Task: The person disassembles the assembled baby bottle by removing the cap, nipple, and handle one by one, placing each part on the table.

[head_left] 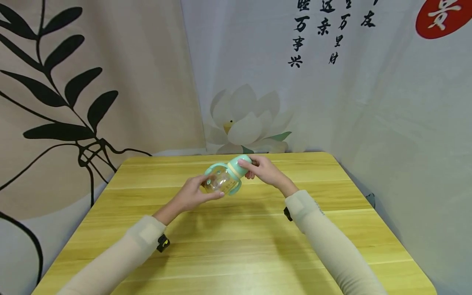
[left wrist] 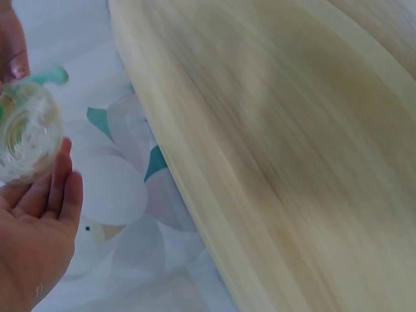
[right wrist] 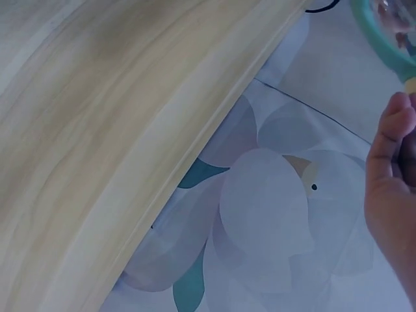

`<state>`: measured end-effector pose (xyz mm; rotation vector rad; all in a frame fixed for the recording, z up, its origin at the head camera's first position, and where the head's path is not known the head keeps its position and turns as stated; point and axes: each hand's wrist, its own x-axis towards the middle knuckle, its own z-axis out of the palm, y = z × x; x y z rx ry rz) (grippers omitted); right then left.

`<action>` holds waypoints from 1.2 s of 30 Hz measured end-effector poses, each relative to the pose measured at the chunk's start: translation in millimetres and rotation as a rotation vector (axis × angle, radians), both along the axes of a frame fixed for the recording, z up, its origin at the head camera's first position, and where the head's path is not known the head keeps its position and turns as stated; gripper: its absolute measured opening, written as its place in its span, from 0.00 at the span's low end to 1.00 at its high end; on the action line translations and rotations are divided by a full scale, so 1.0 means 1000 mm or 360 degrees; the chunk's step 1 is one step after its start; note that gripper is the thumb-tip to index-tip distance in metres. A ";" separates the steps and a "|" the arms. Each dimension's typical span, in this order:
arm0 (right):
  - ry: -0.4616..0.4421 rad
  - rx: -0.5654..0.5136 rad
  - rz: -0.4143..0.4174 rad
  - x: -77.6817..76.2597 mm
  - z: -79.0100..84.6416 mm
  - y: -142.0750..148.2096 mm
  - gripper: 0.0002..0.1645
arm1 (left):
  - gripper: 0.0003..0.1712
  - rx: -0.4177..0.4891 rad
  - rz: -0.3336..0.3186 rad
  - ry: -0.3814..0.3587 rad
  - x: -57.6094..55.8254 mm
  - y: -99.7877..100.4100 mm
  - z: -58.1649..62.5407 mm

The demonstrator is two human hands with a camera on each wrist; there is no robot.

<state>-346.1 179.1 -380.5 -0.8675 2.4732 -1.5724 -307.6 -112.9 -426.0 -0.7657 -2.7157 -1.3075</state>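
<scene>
A baby bottle (head_left: 220,182) with a clear amber-tinted body and mint-green side handles is held tilted above the table, its mint cap (head_left: 241,163) up and to the right. My left hand (head_left: 192,194) holds the body at its lower end, thumb on the near side. In the left wrist view the round clear base (left wrist: 32,133) rests against the fingers of that hand (left wrist: 39,237). My right hand (head_left: 268,170) grips the cap between thumb and fingers. At the right wrist view's edge, the right hand (right wrist: 393,166) sits below a green handle (right wrist: 377,39); its grip is partly cut off.
The wooden table (head_left: 228,250) lies beneath both forearms, its far edge just behind the bottle. Behind it hangs a pale cloth backdrop (head_left: 387,102) printed with a lotus, dark leaves and writing.
</scene>
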 end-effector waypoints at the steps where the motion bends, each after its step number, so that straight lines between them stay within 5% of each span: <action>1: 0.0004 -0.0004 0.0008 0.000 0.001 0.001 0.21 | 0.42 0.0011 0.0001 -0.0030 0.001 0.000 0.000; 7: 0.0012 -0.0011 0.0048 -0.002 0.005 0.002 0.18 | 0.41 0.0097 -0.0038 -0.0182 0.001 -0.003 0.001; 20: -0.0025 -0.0125 0.0165 -0.001 0.002 0.004 0.17 | 0.27 0.0377 -0.0409 -0.0497 -0.004 -0.012 -0.005; 26: -0.0063 -0.0221 0.0182 -0.001 0.005 0.001 0.21 | 0.36 0.0748 -0.0575 -0.0684 -0.005 -0.010 -0.006; 36: -0.0063 -0.0409 0.0189 0.001 0.009 -0.007 0.23 | 0.27 0.1116 -0.0749 -0.0920 -0.002 -0.008 -0.010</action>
